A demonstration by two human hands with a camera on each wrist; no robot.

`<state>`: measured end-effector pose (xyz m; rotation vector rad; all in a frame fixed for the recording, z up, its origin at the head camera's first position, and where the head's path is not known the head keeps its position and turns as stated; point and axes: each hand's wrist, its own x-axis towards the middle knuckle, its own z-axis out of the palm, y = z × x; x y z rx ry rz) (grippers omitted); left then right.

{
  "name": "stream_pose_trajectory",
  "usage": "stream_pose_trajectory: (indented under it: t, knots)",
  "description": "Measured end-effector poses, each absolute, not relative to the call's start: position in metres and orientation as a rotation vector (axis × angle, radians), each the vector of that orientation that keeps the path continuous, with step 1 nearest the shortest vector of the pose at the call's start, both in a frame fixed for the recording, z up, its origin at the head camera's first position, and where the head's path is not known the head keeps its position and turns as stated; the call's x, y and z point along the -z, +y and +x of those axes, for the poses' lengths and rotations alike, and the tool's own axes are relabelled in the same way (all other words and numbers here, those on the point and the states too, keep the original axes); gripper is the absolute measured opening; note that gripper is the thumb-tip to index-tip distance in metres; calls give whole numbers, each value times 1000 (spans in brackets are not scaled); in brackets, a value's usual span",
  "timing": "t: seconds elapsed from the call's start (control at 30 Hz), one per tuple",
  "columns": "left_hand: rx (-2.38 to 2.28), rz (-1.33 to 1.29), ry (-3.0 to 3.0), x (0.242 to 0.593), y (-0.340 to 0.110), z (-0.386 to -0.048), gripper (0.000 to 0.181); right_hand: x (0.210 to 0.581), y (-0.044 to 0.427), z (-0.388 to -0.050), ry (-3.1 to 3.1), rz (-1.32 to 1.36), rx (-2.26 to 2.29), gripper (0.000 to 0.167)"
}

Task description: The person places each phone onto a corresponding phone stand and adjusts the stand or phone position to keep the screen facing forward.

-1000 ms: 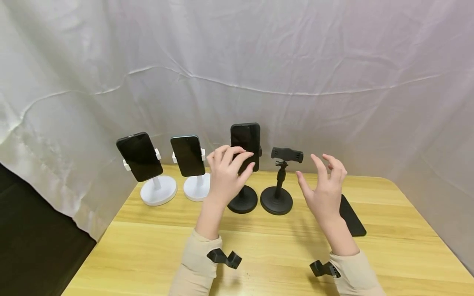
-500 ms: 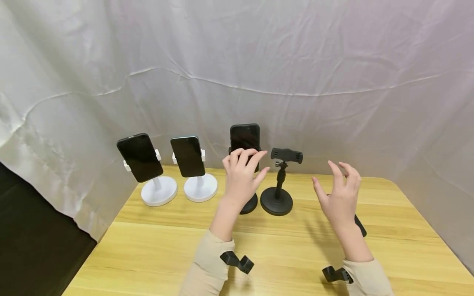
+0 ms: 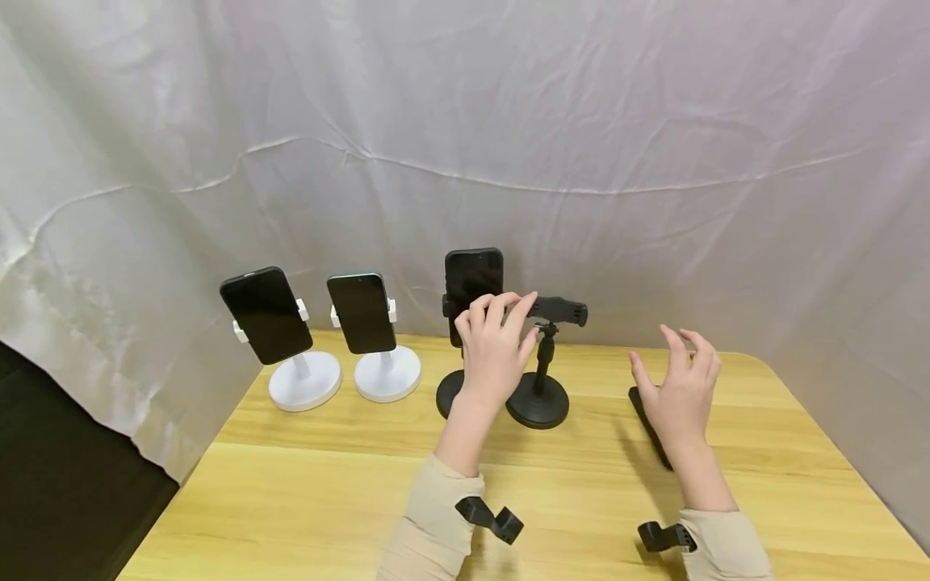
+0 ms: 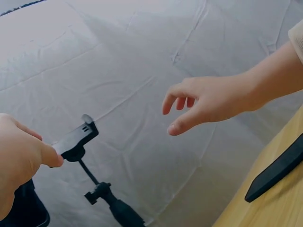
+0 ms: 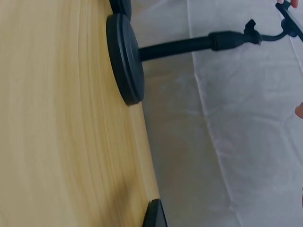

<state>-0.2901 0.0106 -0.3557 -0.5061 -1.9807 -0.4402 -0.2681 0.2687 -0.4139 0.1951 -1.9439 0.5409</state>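
In the head view my left hand (image 3: pixel 494 355) is at the left end of a black phone stand's bare clamp (image 3: pixel 561 311). Its fingers are loosely bent, thumb apart from the fingertips, and they overlap the clamp end; whether they touch it I cannot tell. The stand's round base (image 3: pixel 538 402) rests on the table. My right hand (image 3: pixel 679 395) hovers with spread, bent fingers and holds nothing. Below it lies a flat black phone-like slab (image 3: pixel 650 428), partly hidden. Behind my left hand a black phone (image 3: pixel 472 278) sits in another black stand.
Two white stands stand at the left, one with a black phone (image 3: pixel 267 315) and one with a smaller dark-screened phone (image 3: pixel 362 313). A grey cloth (image 3: pixel 465 121) hangs behind the wooden table (image 3: pixel 305 500).
My left hand has moved right, from in front of the phone in the black stand to the bare clamp. My right hand has shifted right and slightly down, over the black slab.
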Motion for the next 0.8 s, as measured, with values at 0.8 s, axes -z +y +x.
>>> stream_pose_trajectory:
  t: [0.8]
  knots:
    - [452, -508, -1796, 365, 21, -309, 28, 436, 311, -276, -2312, -91, -613, 65]
